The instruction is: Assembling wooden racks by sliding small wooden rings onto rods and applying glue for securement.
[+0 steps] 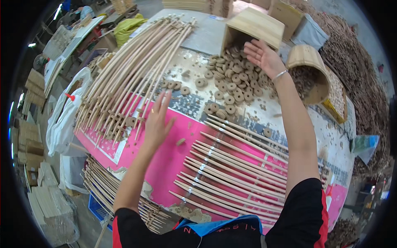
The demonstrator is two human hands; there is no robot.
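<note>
My right hand [266,58] is held open, fingers stretched, over a heap of brown wooden discs with center holes [237,78]. The heap spills from a wooden box [254,27] lying on its side at the far edge. My left hand [157,124] hangs open above the pink sheet [165,173], its fingers pointing away from me. Left of it lies a large bundle of thin wooden rods [132,70], with small discs and pieces at their near ends. One tilted disc [181,141] is just right of my left hand. A spaced row of pale rods [231,173] lies below my right forearm.
A wooden bucket [308,74] lies tipped beside the box, with small brown pieces in it. A yellow box of light pegs [335,95] stands to its right. More rods [120,190] are stacked below the table's left edge. A white plastic bag [68,111] hangs at left.
</note>
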